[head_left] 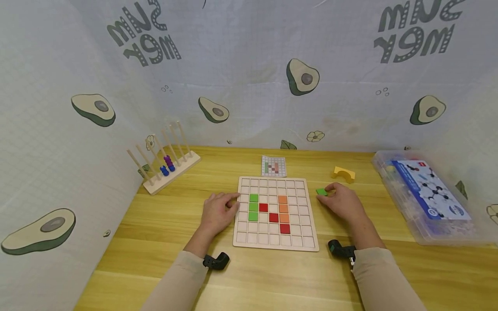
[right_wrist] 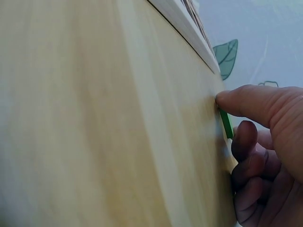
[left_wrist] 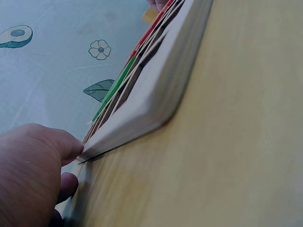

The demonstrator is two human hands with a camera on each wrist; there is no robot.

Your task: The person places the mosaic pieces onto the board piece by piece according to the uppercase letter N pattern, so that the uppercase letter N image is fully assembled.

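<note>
A square wooden grid board (head_left: 252,238) lies flat on the table, with three green tiles (head_left: 253,207), three red tiles (head_left: 273,217) and three orange tiles (head_left: 283,208) in its cells. My left hand (head_left: 218,212) is at the board's left edge, thumb and fingertips touching or nearly touching it; the left wrist view shows the thumb (left_wrist: 71,145) against that edge. Just right of the board, my right hand (head_left: 344,203) pinches a loose green tile (head_left: 321,191) between thumb and fingers. In the right wrist view the tile (right_wrist: 226,124) is seen edge-on, close to the tabletop.
A small printed pattern card (head_left: 282,173) lies behind the board. At back left stands a wooden peg rack (head_left: 171,173) with blue and purple beads. A yellow arch block (head_left: 343,173) sits behind my right hand, and a clear plastic box (head_left: 428,231) occupies the right side.
</note>
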